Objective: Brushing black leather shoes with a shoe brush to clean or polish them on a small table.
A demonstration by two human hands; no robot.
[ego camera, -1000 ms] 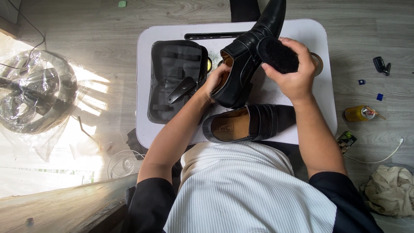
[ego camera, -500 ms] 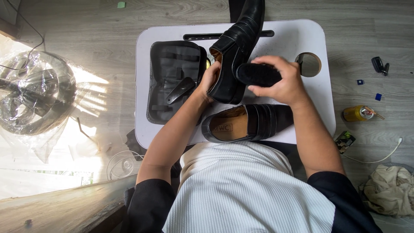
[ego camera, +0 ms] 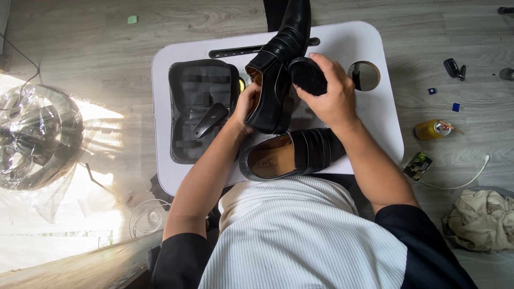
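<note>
While both hands (ego camera: 243,107) (ego camera: 332,96) grip shoe (ego camera: 276,85) and brush (ego camera: 308,75): second shoe (ego camera: 292,155), open kit case (ego camera: 201,109) alongside.

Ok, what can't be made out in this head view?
- Brush: bristles hidden under the right hand and against the held shoe.
- Left hand: fingers hidden inside that shoe.
- Second shoe: toe covered by the right wrist.
- Open black case: contents too dark.

My left hand (ego camera: 247,104) grips a glossy black loafer (ego camera: 278,75); my right hand (ego camera: 332,93) a black brush (ego camera: 308,76). At six o'clock, another black loafer (ego camera: 292,155), tan-lined, on the white tray (ego camera: 375,123).
</note>
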